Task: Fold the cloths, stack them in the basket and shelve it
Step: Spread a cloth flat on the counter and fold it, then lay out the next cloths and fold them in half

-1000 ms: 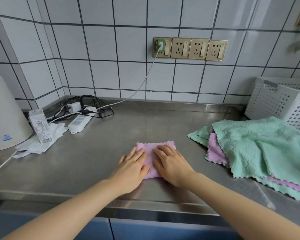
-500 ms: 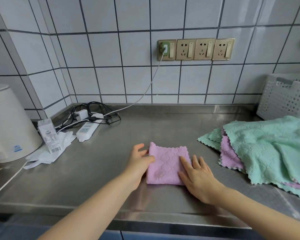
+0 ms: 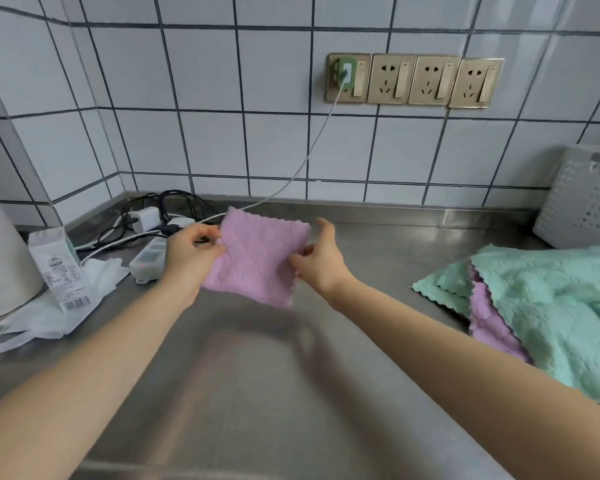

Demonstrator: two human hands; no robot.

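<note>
A folded pink cloth (image 3: pixel 258 259) is held up above the steel counter (image 3: pixel 257 393), tilted toward me. My left hand (image 3: pixel 189 252) pinches its left edge and my right hand (image 3: pixel 317 259) pinches its right edge. To the right lies a loose pile of cloths: a green cloth (image 3: pixel 551 306) on top, a pink cloth (image 3: pixel 489 323) under it and another green cloth (image 3: pixel 437 289) at the bottom. The white perforated basket (image 3: pixel 582 206) stands at the far right against the wall, partly cut off by the frame edge.
At the left stand a white appliance (image 3: pixel 0 258) and a small carton (image 3: pixel 58 268) on a clear plastic bag (image 3: pixel 49 320). A power strip (image 3: pixel 149 261), a charger and tangled cables (image 3: pixel 160 209) lie in the back-left corner. A white cable (image 3: pixel 302 164) runs up to the wall sockets (image 3: pixel 414 79).
The folded pink cloth was being pressed flat on the counter; both hands have now gripped its sides and lifted it up off the surface. The camera has moved closer.
</note>
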